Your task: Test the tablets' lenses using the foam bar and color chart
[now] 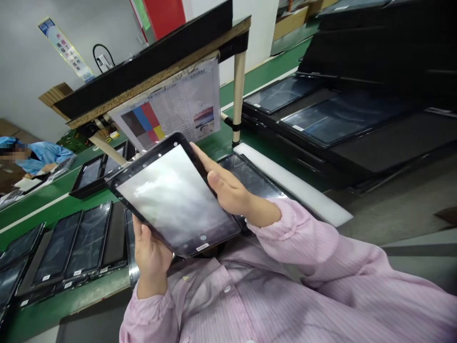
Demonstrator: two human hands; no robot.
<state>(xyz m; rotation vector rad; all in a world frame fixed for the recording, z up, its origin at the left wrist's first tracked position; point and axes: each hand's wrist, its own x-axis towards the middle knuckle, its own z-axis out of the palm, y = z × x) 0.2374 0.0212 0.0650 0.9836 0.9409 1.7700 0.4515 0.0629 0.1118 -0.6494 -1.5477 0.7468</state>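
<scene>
Pink sleeves (pixel 303 243) reach to a tablet (pixel 174 195), tilted up before the green bench (pixel 46 312); left hand (pixel 152 255) and right hand (pixel 230 190) grip opposite edges, seemingly leaving its bright screen uncovered.

We see a smooth, glossy tablet (pixel 174 195), a striped cloth shirt (pixel 228 305), rough-edged particleboard shelf (pixel 157 76), smooth matt white foam strip (pixel 296 186) and, right, a matt dark tray (pixel 400 143).
</scene>
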